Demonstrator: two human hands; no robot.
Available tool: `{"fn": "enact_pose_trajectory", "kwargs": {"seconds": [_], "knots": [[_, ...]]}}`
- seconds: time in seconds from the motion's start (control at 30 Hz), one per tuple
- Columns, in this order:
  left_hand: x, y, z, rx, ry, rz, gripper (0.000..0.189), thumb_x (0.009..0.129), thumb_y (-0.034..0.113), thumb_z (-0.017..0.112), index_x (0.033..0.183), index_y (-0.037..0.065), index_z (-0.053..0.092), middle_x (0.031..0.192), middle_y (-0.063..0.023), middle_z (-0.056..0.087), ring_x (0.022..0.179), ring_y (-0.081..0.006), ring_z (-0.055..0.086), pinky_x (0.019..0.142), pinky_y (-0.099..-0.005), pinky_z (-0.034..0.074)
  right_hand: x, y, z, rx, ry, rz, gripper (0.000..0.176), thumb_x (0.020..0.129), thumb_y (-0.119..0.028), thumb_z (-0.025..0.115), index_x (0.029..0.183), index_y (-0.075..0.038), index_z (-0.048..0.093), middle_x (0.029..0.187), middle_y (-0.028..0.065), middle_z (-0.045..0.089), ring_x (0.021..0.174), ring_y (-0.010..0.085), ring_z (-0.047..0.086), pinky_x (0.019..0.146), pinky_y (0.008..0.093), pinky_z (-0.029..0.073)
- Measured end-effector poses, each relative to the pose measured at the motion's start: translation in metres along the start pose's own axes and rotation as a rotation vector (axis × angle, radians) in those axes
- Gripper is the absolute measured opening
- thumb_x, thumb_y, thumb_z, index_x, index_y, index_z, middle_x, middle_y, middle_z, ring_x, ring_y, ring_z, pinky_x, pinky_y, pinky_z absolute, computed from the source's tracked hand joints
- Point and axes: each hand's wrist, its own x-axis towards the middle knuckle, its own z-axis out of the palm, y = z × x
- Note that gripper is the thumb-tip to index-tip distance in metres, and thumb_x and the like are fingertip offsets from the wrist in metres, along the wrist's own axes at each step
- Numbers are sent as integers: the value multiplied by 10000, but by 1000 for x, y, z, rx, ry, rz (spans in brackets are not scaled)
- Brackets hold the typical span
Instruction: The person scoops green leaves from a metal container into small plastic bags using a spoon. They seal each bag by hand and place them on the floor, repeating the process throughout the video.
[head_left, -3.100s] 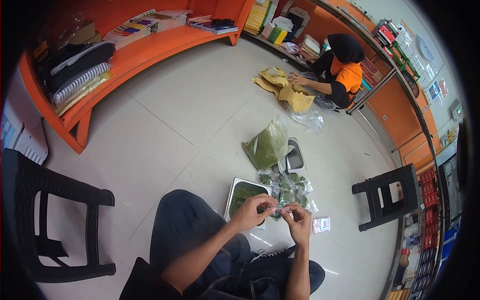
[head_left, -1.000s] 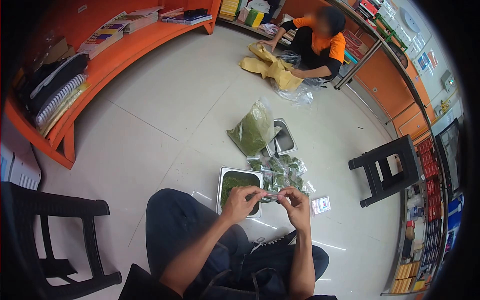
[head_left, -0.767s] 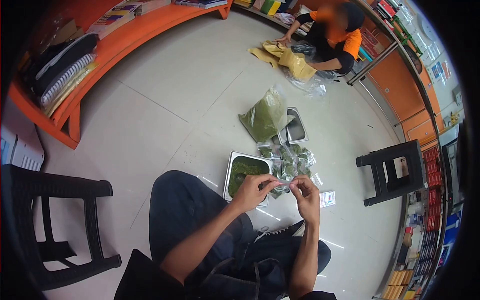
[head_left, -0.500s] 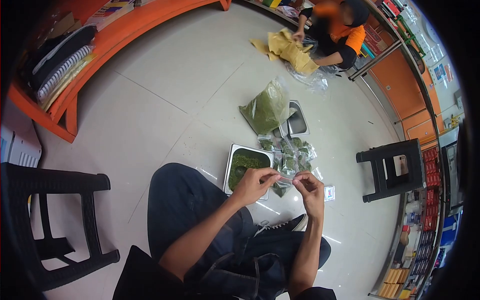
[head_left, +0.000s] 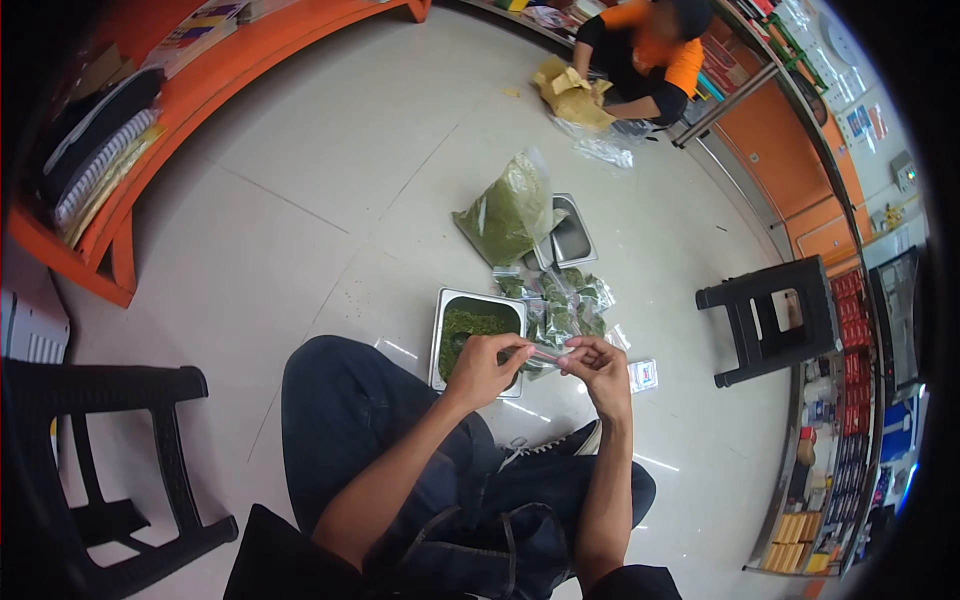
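Note:
A small clear zip bag (head_left: 546, 353) is stretched by its top edge between my two hands. My left hand (head_left: 485, 372) pinches one end of that edge, and my right hand (head_left: 598, 371) pinches the other. Green contents show faintly below the edge, mostly hidden by my fingers. Just beyond my left hand stands a steel container (head_left: 437, 325) of chopped green leaves, with a dark round thing in it. Several filled small bags (head_left: 560, 312) lie in a pile past my hands. To the right of my right hand rests a white packet (head_left: 643, 375) with printing.
A large clear bag of green leaves (head_left: 505, 215) stands beside a second steel container (head_left: 574, 242). A co-worker (head_left: 640, 75) crouches at the back, handling brown paper (head_left: 575, 97). Black stools (head_left: 770, 315) flank me, with an orange shelf (head_left: 250, 70) at left.
The zip bag's top edge is now turned so more of its clear strip shows between my hands. The co-worker's brown paper is gathered in closer. My view has shifted slightly.

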Motion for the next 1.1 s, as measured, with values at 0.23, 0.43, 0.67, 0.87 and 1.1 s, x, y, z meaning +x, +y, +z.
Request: {"fn": "enact_pose_trajectory", "kwargs": {"seconds": [0.23, 0.43, 0.67, 0.87, 1.1], "knots": [[0, -24, 2, 223, 47, -65, 295, 906, 257, 693, 1017, -16, 692, 1046, -187, 699, 989, -316, 670, 880, -371, 505, 6, 14, -29, -49, 122, 42, 170, 857, -8, 703, 1011, 63, 706, 852, 110, 723, 757, 150, 678, 739, 279, 551], [-5, -26, 5, 383, -26, -69, 318, 919, 291, 673, 959, -22, 707, 1197, -234, 633, 1030, -329, 647, 923, -385, 482, 10, 34, -35, -310, 422, 58, 302, 880, -128, 679, 1110, 68, 681, 938, 211, 719, 801, 298, 705, 795, 367, 557], [-2, -25, 0, 316, -45, -150, 359, 932, 329, 651, 933, -28, 690, 1193, -249, 626, 1109, -375, 603, 975, -400, 449, 13, 22, -126, -911, 495, -48, 283, 849, -233, 679, 1033, -23, 730, 932, 204, 715, 822, 380, 693, 785, 429, 553], [0, -28, 6, 243, -3, -140, 317, 935, 263, 665, 955, -53, 687, 1159, -208, 650, 1049, -306, 634, 920, -359, 477, 27, 107, -215, -993, 622, 210, 250, 792, -219, 723, 991, -72, 753, 1000, 177, 721, 935, 349, 689, 830, 423, 553], [3, -39, 5, 146, 3, -201, 305, 961, 197, 642, 1075, -85, 657, 1138, -160, 654, 1021, -212, 641, 896, -313, 495, 33, 180, -221, -1120, -14, 467, 466, 654, -267, 817, 1101, -154, 744, 1075, 146, 708, 1053, 324, 647, 937, 382, 507]]}}
